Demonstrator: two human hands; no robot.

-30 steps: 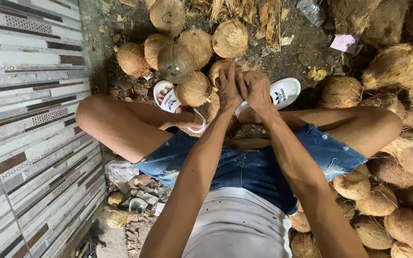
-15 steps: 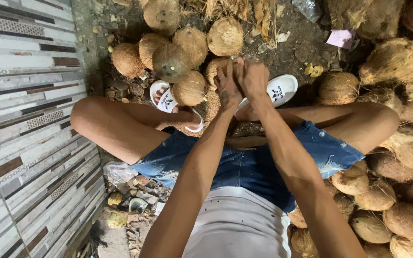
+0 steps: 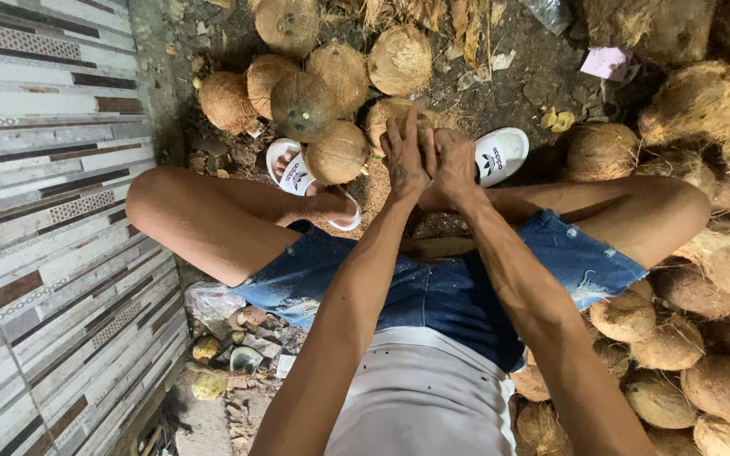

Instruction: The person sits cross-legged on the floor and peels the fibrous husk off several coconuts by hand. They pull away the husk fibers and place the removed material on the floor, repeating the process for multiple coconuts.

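Note:
I sit with my knees spread, and both hands meet over a husked brown coconut (image 3: 379, 116) on the ground between my feet. My left hand (image 3: 402, 159) lies on it with its fingers stretched upward over the fibres. Pressed against that hand, my right hand (image 3: 454, 162) grips the coconut's right side. The hands hide most of the nut. A pile of round husked coconuts (image 3: 304, 105) lies just left of it, next to my left white sandal (image 3: 291, 165). My right white sandal (image 3: 500, 153) is right of the hands.
A tiled wall (image 3: 44, 211) runs along the left. Many fibrous coconuts (image 3: 703, 101) are heaped on the right and bottom right. Dry husk strips (image 3: 433, 17) and scraps lie on the dirt ahead. Litter and shell bits (image 3: 230, 355) sit beside my left hip.
Both hands stay on the same coconut, hardly moved. The view has shifted slightly.

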